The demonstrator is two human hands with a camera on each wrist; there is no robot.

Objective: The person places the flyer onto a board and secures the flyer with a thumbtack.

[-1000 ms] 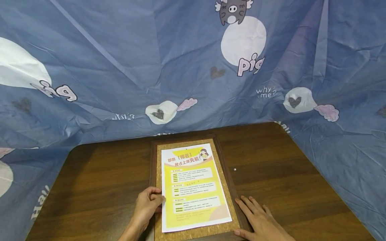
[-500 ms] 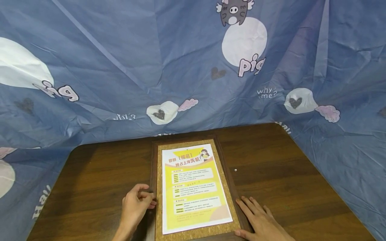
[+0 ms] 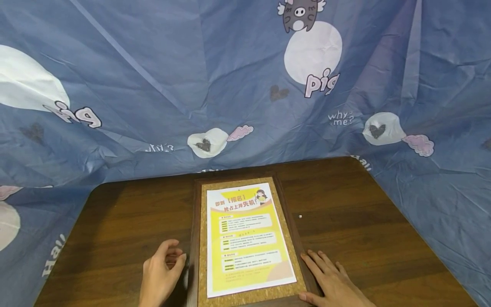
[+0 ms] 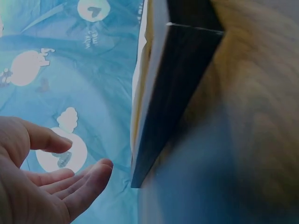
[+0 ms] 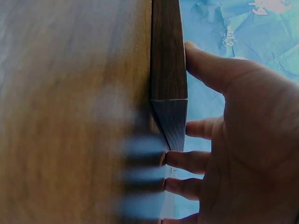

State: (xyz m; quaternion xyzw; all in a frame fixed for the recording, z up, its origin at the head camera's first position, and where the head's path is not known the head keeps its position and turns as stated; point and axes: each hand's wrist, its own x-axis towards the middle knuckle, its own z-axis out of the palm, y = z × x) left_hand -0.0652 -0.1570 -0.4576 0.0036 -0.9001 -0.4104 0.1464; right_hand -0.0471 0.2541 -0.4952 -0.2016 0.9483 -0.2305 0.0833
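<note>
A printed yellow and white poster (image 3: 251, 266) lies over a cork board (image 3: 289, 245) with a dark wooden frame (image 3: 195, 238). A small dark dot, like a pin head, shows at the paper's top middle. My left hand (image 3: 158, 273) hovers left of the frame, fingers loosely bent and holding nothing. In the left wrist view, a gap separates its fingertips (image 4: 106, 163) from the frame's side. My right hand (image 3: 333, 281) rests at the frame's lower right corner, thumb on the near rail and fingers spread along the right side.
The board lies on a dark brown wooden table (image 3: 364, 221) with rounded far corners. A tiny pale, shiny object (image 3: 300, 216) sits right of the frame. Behind the table hangs a blue cloth (image 3: 238, 106) printed with cartoon pigs and hearts.
My left hand has let go of the poster's left edge and moved left, off the frame, its fingers loosening. The right hand and the board have stayed in place.
</note>
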